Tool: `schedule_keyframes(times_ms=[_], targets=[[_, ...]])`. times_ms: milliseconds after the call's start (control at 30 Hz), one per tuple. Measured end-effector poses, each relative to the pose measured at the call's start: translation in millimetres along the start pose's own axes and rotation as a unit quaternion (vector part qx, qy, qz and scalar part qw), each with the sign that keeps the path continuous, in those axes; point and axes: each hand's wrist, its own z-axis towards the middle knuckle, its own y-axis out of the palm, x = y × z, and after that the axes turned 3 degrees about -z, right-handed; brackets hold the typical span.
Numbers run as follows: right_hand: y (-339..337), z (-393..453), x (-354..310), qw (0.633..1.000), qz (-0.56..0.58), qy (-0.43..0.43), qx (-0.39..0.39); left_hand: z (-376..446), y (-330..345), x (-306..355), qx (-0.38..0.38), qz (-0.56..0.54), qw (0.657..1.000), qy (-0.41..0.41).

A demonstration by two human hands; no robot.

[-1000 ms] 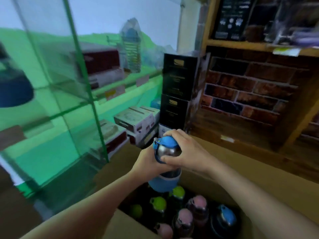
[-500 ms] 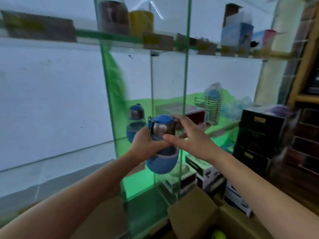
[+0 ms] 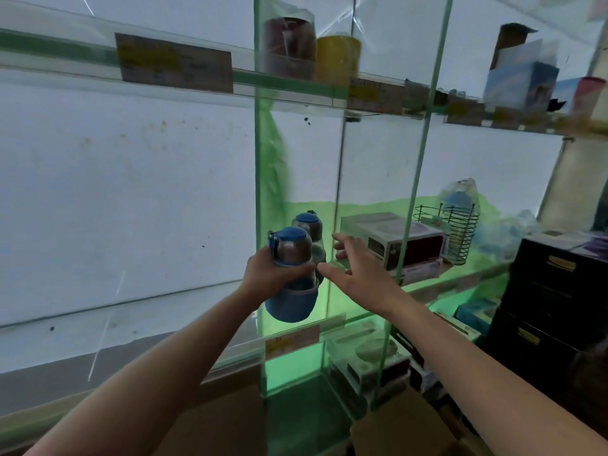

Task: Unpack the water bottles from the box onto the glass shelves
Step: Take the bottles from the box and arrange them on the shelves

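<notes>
Green-edged glass shelves [image 3: 296,327] stand against a white wall. The left hand [image 3: 269,274] grips a blue-capped water bottle [image 3: 291,274] at the vertical glass divider [image 3: 263,179]; a second bottle [image 3: 309,225] stands just behind. The right hand [image 3: 358,271] is released, fingers spread, beside it. Right of the divider sit a boxed item [image 3: 394,241] and a wire basket [image 3: 457,232].

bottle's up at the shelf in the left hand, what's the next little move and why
Probably ease the blue-capped bottle forward and set it down on the glass shelf, beside the matching bottle standing there. The left hand grips it in the air at shelf height, while the right hand is open, off the bottle.
</notes>
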Motion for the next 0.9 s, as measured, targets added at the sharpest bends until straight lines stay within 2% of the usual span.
schedule_keyframes(times_ms=[233, 467, 600, 700, 900], targets=[[9.5, 1.7, 1.3, 1.000, 0.015, 0.001, -0.008, 1.1, -2.2, -5.1, -0.028, -0.028, 0.999, -0.006], [8.3, -0.7, -2.9, 0.999, 0.013, 0.004, -0.048, -1.3, -11.2, -2.3, -0.027, -0.044, 0.999, 0.008], [13.0, 0.7, -5.4, 0.992, 0.022, 0.068, -0.107, -5.6, -14.5, 2.3, -0.036, -0.043, 0.998, 0.016], [27.8, 8.2, -2.2, 0.987, 0.012, 0.122, -0.103, -7.8, -16.4, 5.7, -0.036, -0.042, 0.998, 0.013], [42.6, 25.4, 6.1, 0.968, 0.113, 0.207, -0.083, -4.2, -18.6, 2.1, -0.042, -0.037, 0.998, 0.019]])
